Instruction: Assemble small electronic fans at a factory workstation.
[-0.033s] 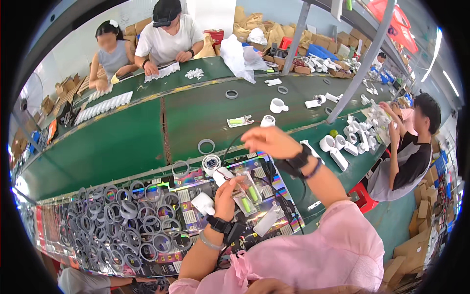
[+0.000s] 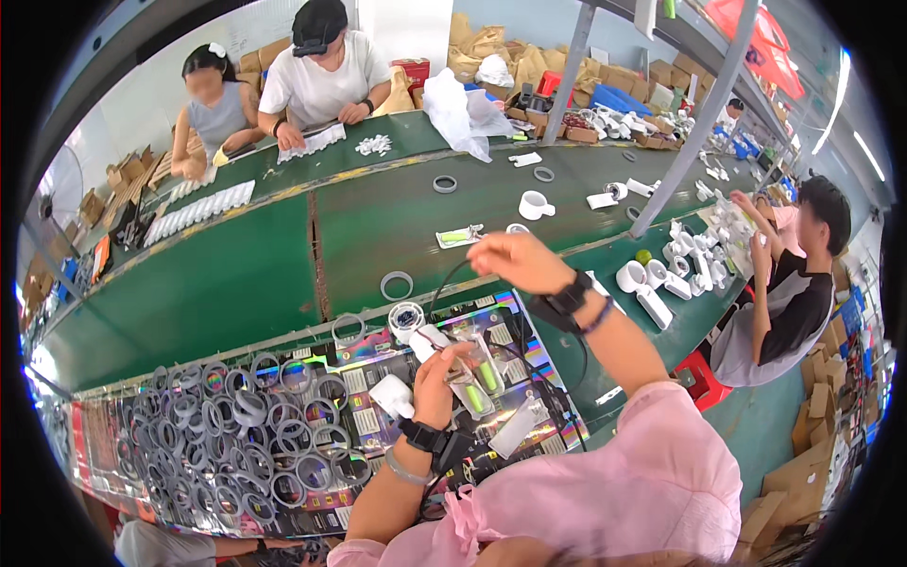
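My left hand (image 2: pixel 435 386) is closed round the white handle (image 2: pixel 427 342) of a small appliance with a round head (image 2: pixel 406 318). Next to its fingers lie open white casings with green battery cells (image 2: pixel 491 376). A white rounded part (image 2: pixel 390 395) sits by the left wrist. Raised over the far edge of the work surface, my right hand (image 2: pixel 524 263) has its fingers bent together around a thin black cable (image 2: pixel 449 281). That cable arcs down toward the round head; its run beneath the hand is hidden.
Many grey rings (image 2: pixel 227 425) cover the left of the printed board (image 2: pixel 364 416). Beyond is a green conveyor (image 2: pixel 378 208) with a white cup-shaped part (image 2: pixel 536 205) and a cell in its casing (image 2: pixel 460 236). A metal post (image 2: pixel 694 123) stands right. Co-workers sit across and at right.
My right hand has shifted slightly up and away, covering more of the white part behind it. My left hand keeps its hold.
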Tool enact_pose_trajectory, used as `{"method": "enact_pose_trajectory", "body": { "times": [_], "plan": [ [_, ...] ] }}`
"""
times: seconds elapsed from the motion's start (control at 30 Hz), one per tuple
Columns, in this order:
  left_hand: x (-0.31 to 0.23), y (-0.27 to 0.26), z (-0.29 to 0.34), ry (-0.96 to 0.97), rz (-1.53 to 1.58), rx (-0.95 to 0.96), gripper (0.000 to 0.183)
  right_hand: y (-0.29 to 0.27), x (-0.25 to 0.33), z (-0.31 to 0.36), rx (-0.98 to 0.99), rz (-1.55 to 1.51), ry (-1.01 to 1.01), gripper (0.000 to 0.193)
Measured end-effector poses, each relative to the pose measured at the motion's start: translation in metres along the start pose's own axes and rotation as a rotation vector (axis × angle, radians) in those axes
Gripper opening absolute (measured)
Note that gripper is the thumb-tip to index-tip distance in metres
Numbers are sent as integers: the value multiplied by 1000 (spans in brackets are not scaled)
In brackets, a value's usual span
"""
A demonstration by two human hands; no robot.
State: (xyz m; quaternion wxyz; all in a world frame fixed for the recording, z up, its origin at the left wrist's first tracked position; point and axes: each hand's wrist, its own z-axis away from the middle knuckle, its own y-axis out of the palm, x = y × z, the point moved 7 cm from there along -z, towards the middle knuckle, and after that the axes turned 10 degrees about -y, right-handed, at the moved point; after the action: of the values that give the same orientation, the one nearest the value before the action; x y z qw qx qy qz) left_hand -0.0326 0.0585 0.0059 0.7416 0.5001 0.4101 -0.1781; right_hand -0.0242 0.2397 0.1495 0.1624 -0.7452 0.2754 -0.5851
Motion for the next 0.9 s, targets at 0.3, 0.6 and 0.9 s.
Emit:
{"method": "enact_pose_trajectory", "body": {
  "times": [0.3, 0.6, 0.9],
  "plan": [
    [-2, 0, 1, 2, 166, 85, 43, -48, -178, -11, -33, 747, 590, 65],
    [-8, 11, 8, -14, 229, 170, 37, -78, -126, 6, -493, 331, 292, 75],
    [-13, 9, 7, 39, 194, 160, 41, -91, 20, 38, -600, -616, -129, 45]
  ]
}}
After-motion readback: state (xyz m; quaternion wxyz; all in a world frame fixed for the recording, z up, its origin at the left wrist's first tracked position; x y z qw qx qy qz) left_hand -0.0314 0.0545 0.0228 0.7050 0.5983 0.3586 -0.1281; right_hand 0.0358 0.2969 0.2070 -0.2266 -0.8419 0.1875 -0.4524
